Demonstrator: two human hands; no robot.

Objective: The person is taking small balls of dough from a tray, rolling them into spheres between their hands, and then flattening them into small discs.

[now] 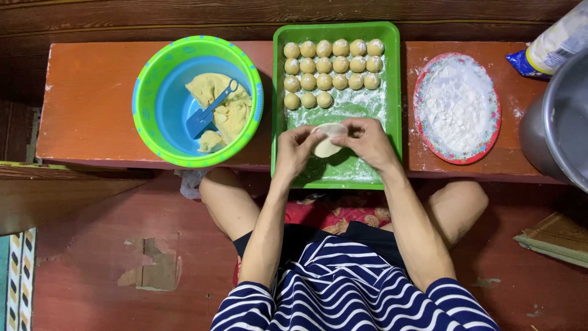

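Observation:
Both hands hold one flattened piece of pale dough [328,140] over the near half of a green tray [392,110]. My left hand [295,149] pinches its left edge and my right hand [365,140] grips its right edge. Several floured dough balls [331,72] lie in rows at the far end of the tray, on a dusting of flour.
A green and blue bowl [197,101] with a lump of dough and a blue plastic scoop [209,112] stands to the left on the low orange bench [89,98]. A patterned plate of flour [456,107] sits to the right. A metal pot [560,122] and a bag [554,43] are at far right.

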